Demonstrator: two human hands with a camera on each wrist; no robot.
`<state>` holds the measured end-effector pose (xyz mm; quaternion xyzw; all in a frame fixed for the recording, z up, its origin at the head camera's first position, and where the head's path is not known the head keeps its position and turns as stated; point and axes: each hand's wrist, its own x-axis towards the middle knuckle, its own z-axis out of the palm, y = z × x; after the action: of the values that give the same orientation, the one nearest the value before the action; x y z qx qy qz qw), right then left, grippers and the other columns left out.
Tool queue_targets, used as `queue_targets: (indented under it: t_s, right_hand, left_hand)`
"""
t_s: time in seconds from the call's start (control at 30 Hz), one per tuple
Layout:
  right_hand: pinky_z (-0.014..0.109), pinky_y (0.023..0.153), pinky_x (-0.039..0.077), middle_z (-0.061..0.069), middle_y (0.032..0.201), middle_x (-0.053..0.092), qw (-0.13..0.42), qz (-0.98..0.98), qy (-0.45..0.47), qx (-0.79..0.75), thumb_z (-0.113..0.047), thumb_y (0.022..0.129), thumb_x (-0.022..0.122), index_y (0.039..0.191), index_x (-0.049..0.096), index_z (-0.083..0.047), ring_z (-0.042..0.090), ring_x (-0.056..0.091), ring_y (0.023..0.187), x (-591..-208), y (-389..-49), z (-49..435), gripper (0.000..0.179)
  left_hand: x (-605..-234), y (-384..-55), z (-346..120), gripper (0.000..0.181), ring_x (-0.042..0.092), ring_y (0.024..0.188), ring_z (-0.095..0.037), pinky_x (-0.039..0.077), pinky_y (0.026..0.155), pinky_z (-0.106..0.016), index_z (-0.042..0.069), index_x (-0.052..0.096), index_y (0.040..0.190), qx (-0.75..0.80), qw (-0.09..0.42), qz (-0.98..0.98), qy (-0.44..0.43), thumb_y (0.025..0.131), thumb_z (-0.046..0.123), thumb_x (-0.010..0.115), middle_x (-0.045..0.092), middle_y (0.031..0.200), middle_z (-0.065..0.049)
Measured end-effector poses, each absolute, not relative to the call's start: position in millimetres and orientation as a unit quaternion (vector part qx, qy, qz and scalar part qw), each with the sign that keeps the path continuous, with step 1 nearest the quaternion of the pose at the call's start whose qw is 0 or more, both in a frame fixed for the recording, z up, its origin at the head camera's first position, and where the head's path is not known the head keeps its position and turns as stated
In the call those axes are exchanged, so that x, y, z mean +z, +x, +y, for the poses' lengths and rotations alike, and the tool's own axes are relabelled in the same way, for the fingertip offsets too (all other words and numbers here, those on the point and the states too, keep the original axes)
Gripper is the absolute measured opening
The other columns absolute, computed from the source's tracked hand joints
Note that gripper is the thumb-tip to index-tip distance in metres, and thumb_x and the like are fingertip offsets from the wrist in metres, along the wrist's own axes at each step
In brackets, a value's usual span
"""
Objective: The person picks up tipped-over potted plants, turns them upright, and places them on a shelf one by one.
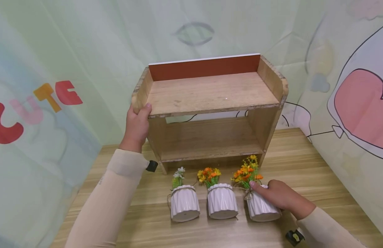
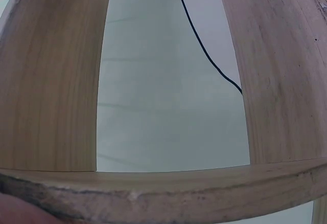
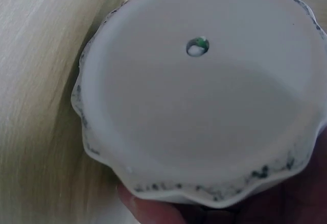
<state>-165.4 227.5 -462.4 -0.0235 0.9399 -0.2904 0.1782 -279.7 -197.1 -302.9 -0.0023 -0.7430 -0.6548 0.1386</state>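
My left hand (image 1: 136, 125) grips the left side panel of a small two-tier wooden shelf (image 1: 207, 94), thumb over the front corner of its upper board. In the left wrist view the shelf's worn edge (image 2: 168, 198) runs across the bottom. With my right hand (image 1: 285, 196) I hold the rightmost white fluted flowerpot (image 1: 262, 208), which bears yellow and orange artificial flowers (image 1: 247, 172). Its round base with a drain hole fills the right wrist view (image 3: 204, 111). To its left lie a pot with orange flowers (image 1: 222, 203) and one with white flowers (image 1: 184, 203), bases facing me.
The shelf stands at the back of a wood-grain table (image 1: 141, 220), with the three pots in a row in front of it. A printed cloth backdrop (image 1: 117, 41) hangs behind and at both sides, close to the table's edges.
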Motion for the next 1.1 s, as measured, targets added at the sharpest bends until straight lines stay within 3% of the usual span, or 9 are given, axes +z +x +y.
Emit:
queue_targets:
  t_s: [0.17,0.37,0.83,1.1]
  right_hand:
    - [0.048,0.078,0.056,0.021,0.099,0.071,0.184,0.936,-0.017,-0.300,-0.065,0.104,0.049,0.114,0.066,0.019,0.028,0.067,0.086,-461.8,-165.3,227.1,0.086]
    - [0.053,0.082,0.057,0.027,0.105,0.071,0.186,0.936,-0.024,-0.299,-0.065,0.105,0.047,0.116,0.064,0.022,0.033,0.069,0.093,-462.1,-165.6,227.9,0.089]
    - [0.052,0.083,0.057,0.028,0.106,0.072,0.178,0.935,-0.017,-0.307,-0.064,0.104,0.048,0.118,0.064,0.022,0.033,0.069,0.094,-461.0,-164.5,227.8,0.088]
    - [0.045,0.075,0.057,0.023,0.099,0.072,0.176,0.934,-0.015,-0.310,-0.063,0.105,0.048,0.114,0.065,0.021,0.028,0.067,0.085,-456.8,-163.1,230.1,0.087]
  left_hand:
    - [-302.8,-280.2,-196.7,0.069,0.037,0.151,-0.022,0.026,0.128,-0.040,0.018,0.025,0.168,-0.656,0.139,-0.742,-0.004,0.108,0.039,0.050,0.034,0.169,-0.011]
    - [-302.4,-279.7,-197.1,0.068,0.038,0.150,-0.021,0.026,0.128,-0.037,0.013,0.026,0.167,-0.659,0.142,-0.739,-0.003,0.108,0.039,0.049,0.037,0.167,-0.012]
    - [-303.4,-280.5,-196.0,0.066,0.040,0.147,-0.021,0.027,0.127,-0.038,0.014,0.030,0.166,-0.664,0.148,-0.733,-0.004,0.107,0.038,0.051,0.040,0.165,-0.013]
    - [-305.4,-283.2,-195.4,0.064,0.045,0.143,-0.024,0.031,0.125,-0.039,0.015,0.036,0.164,-0.672,0.157,-0.724,-0.003,0.106,0.037,0.054,0.044,0.162,-0.013]
